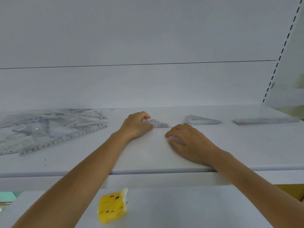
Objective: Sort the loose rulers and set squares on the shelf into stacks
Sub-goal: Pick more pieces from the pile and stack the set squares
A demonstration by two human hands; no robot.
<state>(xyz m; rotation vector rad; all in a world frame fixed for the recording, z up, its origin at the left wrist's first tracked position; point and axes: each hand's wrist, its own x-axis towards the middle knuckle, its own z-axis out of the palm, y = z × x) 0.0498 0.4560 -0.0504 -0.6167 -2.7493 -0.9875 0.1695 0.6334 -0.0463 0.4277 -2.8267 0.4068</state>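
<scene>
White shelf (148, 159), left hand (136, 127) gripping small set square (162, 124), right hand (189, 143) flat

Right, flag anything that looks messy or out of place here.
The pile of clear rulers and set squares at the left lies jumbled, crossing at all angles, unlike the tidy ruler stack at right. A yellow cartoon packet sits on the lower shelf. The left hand holds a small set square.

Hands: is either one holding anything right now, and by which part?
The left hand pinches the small set square at its left corner. The right hand lies flat on the shelf, holding nothing visible.
</scene>
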